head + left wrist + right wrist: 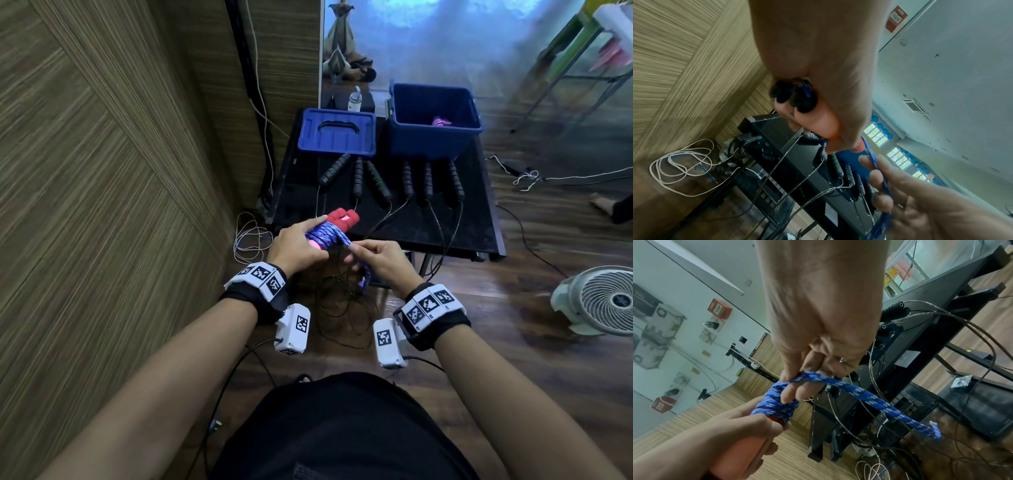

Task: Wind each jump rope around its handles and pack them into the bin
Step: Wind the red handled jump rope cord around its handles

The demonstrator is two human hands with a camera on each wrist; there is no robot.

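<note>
My left hand (298, 245) grips a pair of red handles (342, 218) held side by side, with blue-and-white braided rope (325, 234) coiled round them. My right hand (373, 255) pinches the loose end of that rope (859, 392) just beside the coils; a short tail hangs below it (364, 279). In the right wrist view the coils (774, 404) sit above the left hand's fingers (748, 423). The open blue bin (435, 118) stands at the back right of the black table (472, 233), with a pink-purple bundle (441, 121) inside.
The blue bin lid (337, 132) lies left of the bin. Several black-handled jump ropes (407, 178) lie in a row on the table, their thin cords trailing over the front edge to the floor (342, 308). A white fan (599, 301) stands at the right; white cable (248, 236) coils by the wall.
</note>
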